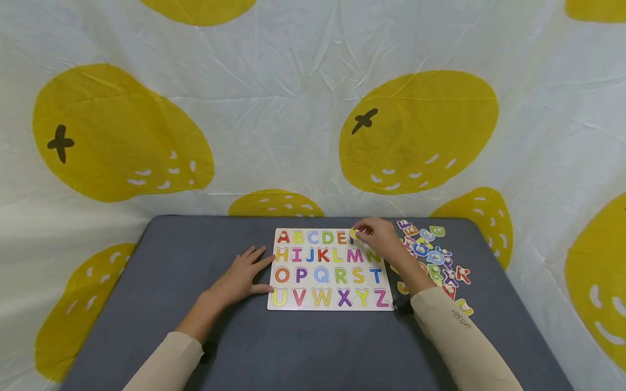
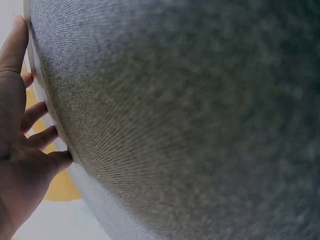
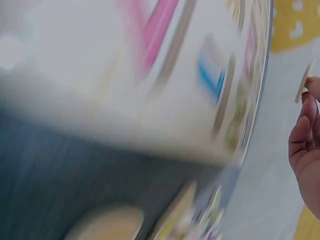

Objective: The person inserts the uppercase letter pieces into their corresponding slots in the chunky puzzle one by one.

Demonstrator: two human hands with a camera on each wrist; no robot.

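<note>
An alphabet puzzle board (image 1: pixel 313 266) with rows of colored letters lies on the dark table. My left hand (image 1: pixel 243 273) rests at the board's left edge, fingers spread and fairly straight; the left wrist view shows the fingertips of this hand (image 2: pixel 30 135) along that edge. Over the top right part of the board, my right hand (image 1: pixel 379 234) pinches a small yellow letter piece (image 1: pixel 354 234) near the letter F. In the right wrist view this letter piece (image 3: pixel 303 85) appears edge-on between thumb and fingers. Its exact letter is hidden.
Loose letter pieces (image 1: pixel 435 258) lie in a pile right of the board, partly behind the right forearm. A red K piece (image 1: pixel 462 275) and a yellow piece (image 1: pixel 464 307) are at the pile's outer side. A curtain (image 1: pixel 293 108) with yellow fruit prints hangs behind the table (image 1: pixel 313 347).
</note>
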